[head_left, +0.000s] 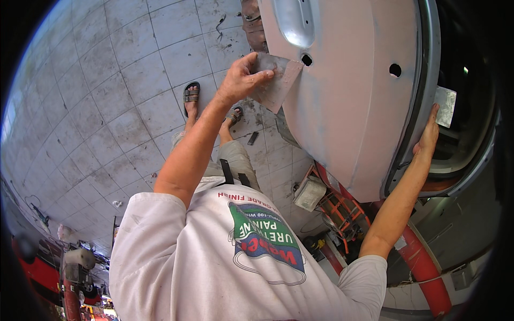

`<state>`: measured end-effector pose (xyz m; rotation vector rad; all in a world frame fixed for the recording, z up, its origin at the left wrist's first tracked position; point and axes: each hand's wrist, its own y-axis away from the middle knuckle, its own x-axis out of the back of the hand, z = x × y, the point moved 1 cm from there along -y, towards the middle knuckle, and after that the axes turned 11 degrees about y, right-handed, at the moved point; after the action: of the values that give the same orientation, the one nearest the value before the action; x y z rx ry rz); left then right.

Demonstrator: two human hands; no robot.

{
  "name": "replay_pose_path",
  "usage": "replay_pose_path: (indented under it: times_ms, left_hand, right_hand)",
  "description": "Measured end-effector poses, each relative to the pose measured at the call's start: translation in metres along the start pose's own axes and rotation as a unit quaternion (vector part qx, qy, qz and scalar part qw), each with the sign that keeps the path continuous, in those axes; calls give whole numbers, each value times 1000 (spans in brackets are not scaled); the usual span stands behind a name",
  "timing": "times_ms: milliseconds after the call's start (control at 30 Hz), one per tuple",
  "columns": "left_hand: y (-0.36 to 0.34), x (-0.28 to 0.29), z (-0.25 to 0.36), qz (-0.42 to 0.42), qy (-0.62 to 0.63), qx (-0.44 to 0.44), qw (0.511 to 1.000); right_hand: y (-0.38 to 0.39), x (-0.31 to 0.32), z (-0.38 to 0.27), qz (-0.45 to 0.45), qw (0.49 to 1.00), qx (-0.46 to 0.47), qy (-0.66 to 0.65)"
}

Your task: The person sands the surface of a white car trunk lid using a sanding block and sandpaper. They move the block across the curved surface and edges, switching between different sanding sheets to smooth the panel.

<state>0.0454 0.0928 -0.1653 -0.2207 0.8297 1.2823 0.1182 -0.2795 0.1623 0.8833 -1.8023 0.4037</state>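
Observation:
My left hand (238, 80) pinches a thin grey sheet (276, 88) with pinkish residue along one side, held at the left edge of a vehicle door (350, 115). The door is coated in matte pink-beige with bluish patches, and has two dark round holes and a pale recessed handle cup (292, 21). At the door's right edge, my right hand (425, 136) has its fingers on a small pale metal plate (445, 107), beside the dark rubber seal. Whether it grips the plate, the edge or both is hard to make out.
My sandalled feet stand on a grimy tiled floor (107, 96). Below the door are red tubular posts (420, 257), an orange wheeled frame (342, 214) and a pale container (309, 192). Equipment and cables (75, 267) sit at the lower left near a red object (37, 267).

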Motion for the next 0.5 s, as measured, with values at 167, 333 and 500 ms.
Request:
replay_pose_path:
  times_ms: [167,333,500]
  left_hand:
    - [10,-13,-4,34,57,41,997]
    - [13,-18,-15,52,118,55,990]
    - [18,-26,-10,67,145,61,985]
  right_hand:
    - [-4,4,6,1,1000,-5,14]
    - [-5,3,5,1,1000,3,13]
    - [-7,5,6,-9,1000,-4,16]
